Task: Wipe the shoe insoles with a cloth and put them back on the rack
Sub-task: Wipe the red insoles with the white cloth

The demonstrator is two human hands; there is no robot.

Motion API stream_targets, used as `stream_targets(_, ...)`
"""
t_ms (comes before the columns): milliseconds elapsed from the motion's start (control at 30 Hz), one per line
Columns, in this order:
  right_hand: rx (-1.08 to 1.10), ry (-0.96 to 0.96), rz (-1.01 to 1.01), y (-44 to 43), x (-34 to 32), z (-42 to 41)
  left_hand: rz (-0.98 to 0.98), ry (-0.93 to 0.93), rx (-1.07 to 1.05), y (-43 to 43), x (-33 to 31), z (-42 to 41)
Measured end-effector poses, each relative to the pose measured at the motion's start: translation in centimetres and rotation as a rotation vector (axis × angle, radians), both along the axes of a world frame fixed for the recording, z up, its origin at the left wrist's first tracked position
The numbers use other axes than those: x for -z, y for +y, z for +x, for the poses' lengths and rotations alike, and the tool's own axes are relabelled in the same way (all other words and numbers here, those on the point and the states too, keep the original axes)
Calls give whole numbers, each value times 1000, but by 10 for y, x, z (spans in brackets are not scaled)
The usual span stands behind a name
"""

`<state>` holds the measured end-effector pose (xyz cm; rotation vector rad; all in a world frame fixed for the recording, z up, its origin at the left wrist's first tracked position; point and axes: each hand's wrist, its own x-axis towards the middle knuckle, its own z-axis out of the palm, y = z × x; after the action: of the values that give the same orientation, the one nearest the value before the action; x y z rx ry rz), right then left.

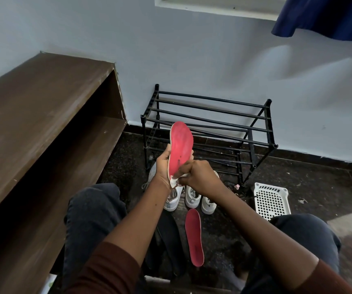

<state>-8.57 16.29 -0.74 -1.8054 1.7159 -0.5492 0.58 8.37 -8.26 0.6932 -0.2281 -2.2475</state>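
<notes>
Pale blue wall (213, 60); dark speckled floor (319, 187); brown shelf (32, 102) left.

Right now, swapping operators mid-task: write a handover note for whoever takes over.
Left hand: grips the red insole upright by its lower end.
Right hand: pinches the white cloth against that lower end.
Second red insole: flat on the floor between the knees; cannot tell if it has been wiped.
White shoes: on the floor in front of the rack.
Done: no insole is on the rack yet.
Left: finish wiping the held insole, check the floor one, put both on the rack.
</notes>
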Motion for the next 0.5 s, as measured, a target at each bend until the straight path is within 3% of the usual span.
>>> stream_targets(267,296,32,-263,-30,2,-10,-143,108,78,12,-20,-5)
stream_targets(500,172,17,-210,-17,4,-2,-138,113,21,8,-18,-1)
